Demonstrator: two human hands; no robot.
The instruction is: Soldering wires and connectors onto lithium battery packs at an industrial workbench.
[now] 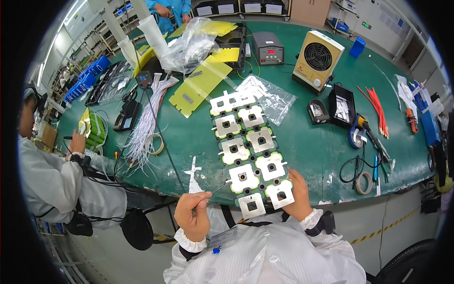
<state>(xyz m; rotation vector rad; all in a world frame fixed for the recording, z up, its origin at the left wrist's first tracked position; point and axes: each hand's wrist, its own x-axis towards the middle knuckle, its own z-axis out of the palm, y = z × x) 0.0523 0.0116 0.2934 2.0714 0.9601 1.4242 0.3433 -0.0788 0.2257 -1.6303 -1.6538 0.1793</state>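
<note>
In front of me a battery pack [243,176] with green cells, black holders and square-holed metal plates lies tilted, its near end at the table edge. My right hand [299,195] grips the near right corner, its fingers partly hidden by the pack. My left hand [193,215] is closed in a pinch left of the near end; what lies between thumb and forefinger is too small to make out. Just beyond it lies a torn white strip [193,176]. A clear bag [279,102] with loose metal plates rests at the pack's far end.
Left stand a bundle of white wires [149,116] and a tape roll [158,143]. Yellow sheets [201,90], a soldering station [268,48] and a fan unit [318,59] are farther back. Right lie a soldering iron [371,130] and red wires [377,111]. A co-worker [61,175] sits left.
</note>
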